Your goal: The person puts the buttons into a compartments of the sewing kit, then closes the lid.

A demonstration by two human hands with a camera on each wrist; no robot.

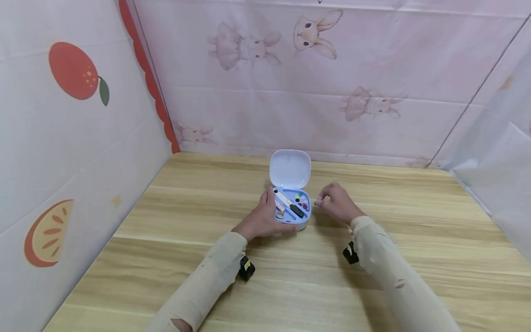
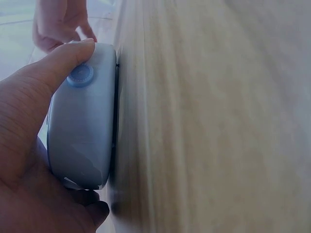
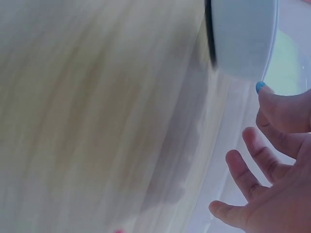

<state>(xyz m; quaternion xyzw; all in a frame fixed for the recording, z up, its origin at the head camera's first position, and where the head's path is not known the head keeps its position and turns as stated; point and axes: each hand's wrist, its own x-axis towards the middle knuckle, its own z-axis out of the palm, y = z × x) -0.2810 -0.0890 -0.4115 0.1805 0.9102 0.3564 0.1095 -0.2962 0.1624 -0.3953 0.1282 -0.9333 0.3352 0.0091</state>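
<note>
A small sewing box (image 1: 304,223) stands on the table with its white lid (image 1: 290,168) raised. In its blue tray lie a slim white-and-black tool (image 1: 295,210), a small round metallic item (image 1: 280,215) and several colourful buttons (image 1: 302,201). My left hand (image 1: 265,218) grips the box from the left, its thumb along the front beside the round blue catch (image 2: 80,75). Just right of the box, my right hand (image 1: 340,203) pinches a small blue piece (image 3: 260,87) between thumb and index finger; its exact kind cannot be told. The other right fingers are spread and loosely bent.
The wooden table (image 1: 290,286) meets a pink rabbit-print curtain (image 1: 265,101) behind the box. A white sheet with fruit prints (image 1: 74,71) hangs on the left, and another pale sheet (image 1: 498,138) on the right. Each wrist carries a black camera (image 1: 246,268).
</note>
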